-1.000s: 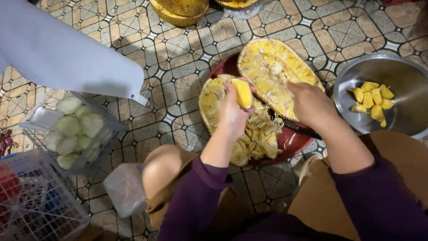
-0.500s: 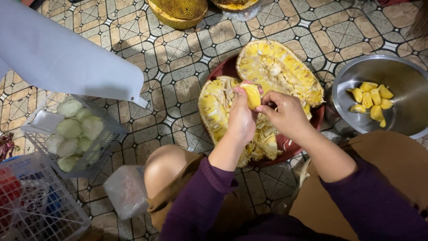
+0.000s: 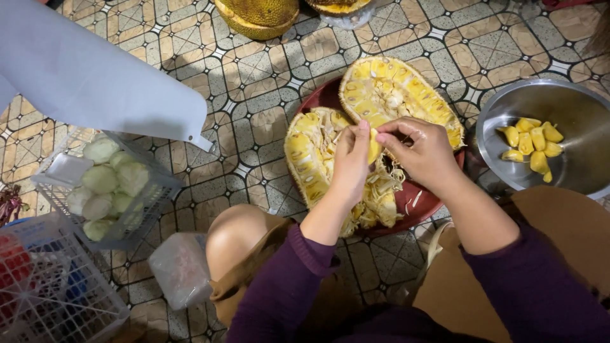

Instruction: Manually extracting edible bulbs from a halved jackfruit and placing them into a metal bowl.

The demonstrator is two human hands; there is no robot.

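Since the earlier frame: both hands drawn together over the tray, where one second ago the right hand lay apart on the fruit. Left hand [image 3: 351,162]: grip clenched on a yellow jackfruit pod [image 3: 373,147], held upright above the cut fruit. Right hand [image 3: 424,154]: fingertips pinched on the same pod from the other side, so both hands touch it. Below them: red round tray [image 3: 419,204] on the tiled floor [image 3: 254,95], carrying two opened jackfruit pieces, near piece [image 3: 311,159] under the left wrist, far piece [image 3: 397,92] beyond the hands, pale fibrous strands between them. Right of the tray, just beside it: steel bowl [image 3: 575,114] holding a small heap of cleaned yellow pods [image 3: 530,143]. Left side: white wire basket [image 3: 143,206] containing pale green round fruits [image 3: 108,181], partly covered by a pale blue sheet [image 3: 89,76]; second white crate [image 3: 51,298] at the lower left corner; clear plastic bag [image 3: 181,267] near the knee. Top edge: further whole jackfruit sections [image 3: 260,16], well apart from the hands. Sleeves purple.
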